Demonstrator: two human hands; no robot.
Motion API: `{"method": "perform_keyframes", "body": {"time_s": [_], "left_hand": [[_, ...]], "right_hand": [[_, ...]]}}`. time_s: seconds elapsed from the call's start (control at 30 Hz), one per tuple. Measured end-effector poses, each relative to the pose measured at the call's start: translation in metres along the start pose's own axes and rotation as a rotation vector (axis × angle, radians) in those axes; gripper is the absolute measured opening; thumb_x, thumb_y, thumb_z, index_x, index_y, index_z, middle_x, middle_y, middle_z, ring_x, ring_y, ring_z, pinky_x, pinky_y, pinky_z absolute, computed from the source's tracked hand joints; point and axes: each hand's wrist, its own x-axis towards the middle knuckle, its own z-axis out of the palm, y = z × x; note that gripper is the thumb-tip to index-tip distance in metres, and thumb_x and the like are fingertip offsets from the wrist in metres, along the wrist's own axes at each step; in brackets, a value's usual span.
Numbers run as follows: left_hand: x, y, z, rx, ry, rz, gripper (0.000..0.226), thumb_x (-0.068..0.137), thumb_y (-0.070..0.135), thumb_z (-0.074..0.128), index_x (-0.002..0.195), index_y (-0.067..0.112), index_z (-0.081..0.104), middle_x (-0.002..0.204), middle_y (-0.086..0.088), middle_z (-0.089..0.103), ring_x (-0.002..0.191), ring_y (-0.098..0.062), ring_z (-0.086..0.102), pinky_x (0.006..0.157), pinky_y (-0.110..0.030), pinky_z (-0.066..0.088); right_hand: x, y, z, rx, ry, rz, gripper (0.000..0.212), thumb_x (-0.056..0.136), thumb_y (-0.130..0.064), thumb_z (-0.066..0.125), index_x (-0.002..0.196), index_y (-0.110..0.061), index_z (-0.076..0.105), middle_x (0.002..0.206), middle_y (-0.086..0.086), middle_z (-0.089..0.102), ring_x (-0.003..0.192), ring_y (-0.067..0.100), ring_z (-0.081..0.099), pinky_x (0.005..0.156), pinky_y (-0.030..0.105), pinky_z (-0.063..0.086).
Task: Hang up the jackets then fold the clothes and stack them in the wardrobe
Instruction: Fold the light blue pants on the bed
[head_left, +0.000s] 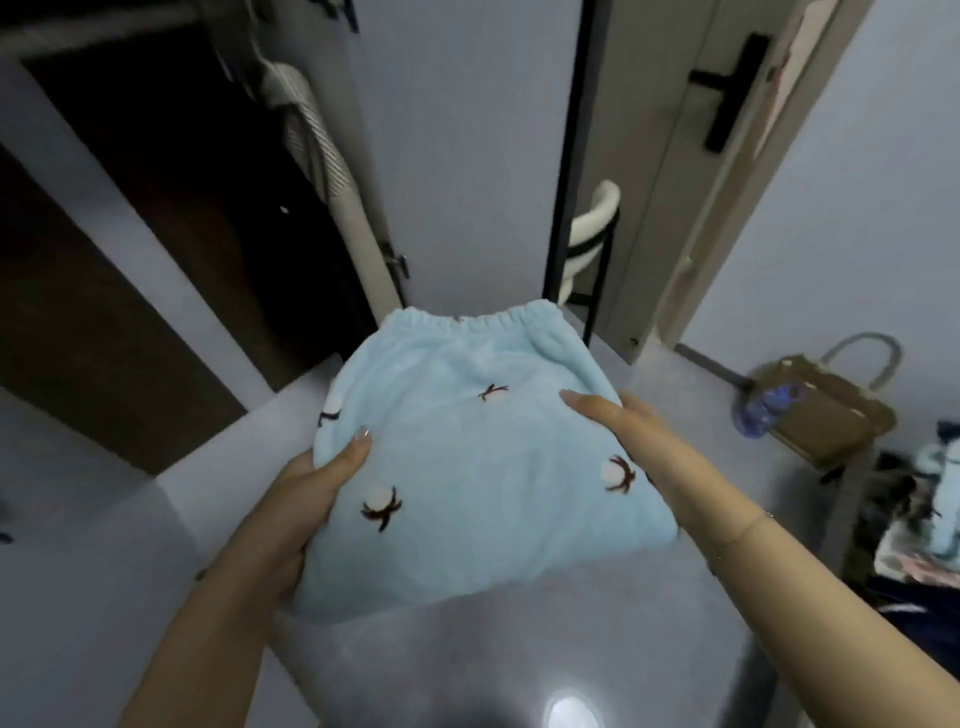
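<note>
Folded light-blue fleece garment (483, 457) carried in mid-air before the open wardrobe (171, 249), clamped between left hand (311, 483) and right hand (618, 421) at its sides; folding apparently done, stacking inside pending, more clothes (919, 519) heaped rightward.

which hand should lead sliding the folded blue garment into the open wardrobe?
Left, probably. The left hand grips the folded blue garment on the side nearer the open wardrobe, which lies to the left. The right hand holds the far edge and would have to cross over.
</note>
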Motion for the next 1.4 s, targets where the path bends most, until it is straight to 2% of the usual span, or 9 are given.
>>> {"method": "perform_keyframes", "body": {"time_s": [0.37,0.5,0.67,0.77,0.9,1.0,1.13,1.33,1.4], "left_hand": [[-0.008,0.242,-0.087,-0.141,0.316,0.413,0.029,0.074,0.044,0.07,0.084,0.019,0.08,0.094,-0.013,0.076,0.08,-0.029,0.074,0.054,-0.034,0.058],[0.006,0.343,-0.091,-0.152,0.385,0.553,0.033,0.074,0.047,0.071,0.09,0.019,0.079,0.101,-0.013,0.075,0.089,-0.032,0.073,0.068,-0.041,0.061],[0.041,0.458,-0.102,-0.207,0.492,0.649,0.04,0.084,0.047,0.067,0.101,0.012,0.073,0.095,-0.012,0.076,0.082,-0.028,0.074,0.067,-0.035,0.058],[0.071,0.51,-0.117,-0.221,0.541,0.632,0.038,0.091,0.043,0.062,0.103,0.007,0.07,0.085,-0.011,0.076,0.073,-0.027,0.073,0.064,-0.033,0.055],[0.113,0.55,-0.144,-0.276,0.561,0.573,0.037,0.095,0.035,0.06,0.112,0.003,0.066,0.082,-0.013,0.074,0.075,-0.027,0.069,0.062,-0.036,0.052],[0.147,0.557,-0.161,-0.278,0.562,0.524,0.04,0.098,0.031,0.056,0.125,0.0,0.06,0.097,-0.015,0.07,0.081,-0.028,0.065,0.076,-0.04,0.051],[0.187,0.56,-0.177,-0.268,0.524,0.509,0.044,0.099,0.034,0.053,0.125,-0.001,0.058,0.101,-0.014,0.07,0.086,-0.027,0.065,0.078,-0.035,0.052],[0.181,0.563,-0.186,-0.077,0.483,0.487,0.057,0.096,0.047,0.054,0.137,0.008,0.052,0.123,-0.008,0.064,0.112,-0.026,0.06,0.094,-0.034,0.046],[0.163,0.553,-0.196,0.281,0.736,0.529,0.062,0.091,0.054,0.058,0.137,0.014,0.049,0.126,-0.001,0.058,0.117,-0.024,0.056,0.087,-0.031,0.042]], "right_hand": [[0.125,-0.268,0.122,-0.06,-0.376,-0.316,0.043,0.076,-0.049,0.077,0.11,-0.023,0.071,0.101,0.005,0.076,0.09,0.025,0.074,0.064,0.031,0.059],[0.171,-0.38,0.143,-0.097,-0.411,-0.446,0.044,0.073,-0.047,0.079,0.105,-0.017,0.074,0.097,0.007,0.076,0.088,0.027,0.074,0.08,0.038,0.057],[0.217,-0.523,0.171,-0.146,-0.477,-0.574,0.046,0.073,-0.047,0.081,0.103,-0.013,0.073,0.094,0.008,0.076,0.083,0.024,0.074,0.06,0.028,0.058],[0.244,-0.581,0.199,-0.236,-0.406,-0.62,0.055,0.073,-0.048,0.08,0.108,-0.008,0.069,0.091,0.01,0.076,0.086,0.027,0.072,0.078,0.033,0.057],[0.285,-0.615,0.24,-0.376,-0.325,-0.664,0.044,0.082,-0.049,0.073,0.103,-0.012,0.061,0.069,-0.003,0.061,0.065,0.012,0.058,0.053,0.023,0.041],[0.319,-0.617,0.261,-0.547,-0.285,-0.656,0.052,0.087,-0.05,0.067,0.12,-0.01,0.06,0.079,-0.004,0.061,0.064,0.007,0.052,0.048,0.018,0.036],[0.354,-0.617,0.286,-0.731,-0.218,-0.607,0.067,0.091,-0.045,0.063,0.14,-0.002,0.046,0.136,0.013,0.056,0.107,0.025,0.058,0.081,0.022,0.037],[0.359,-0.627,0.306,-0.865,-0.069,-0.805,0.059,0.093,-0.029,0.064,0.141,-0.001,0.043,0.141,0.016,0.051,0.125,0.032,0.051,0.097,0.032,0.039],[0.355,-0.624,0.306,-0.842,0.088,-1.064,0.051,0.091,-0.02,0.063,0.138,-0.007,0.05,0.133,0.015,0.058,0.119,0.032,0.055,0.096,0.033,0.042]]}}
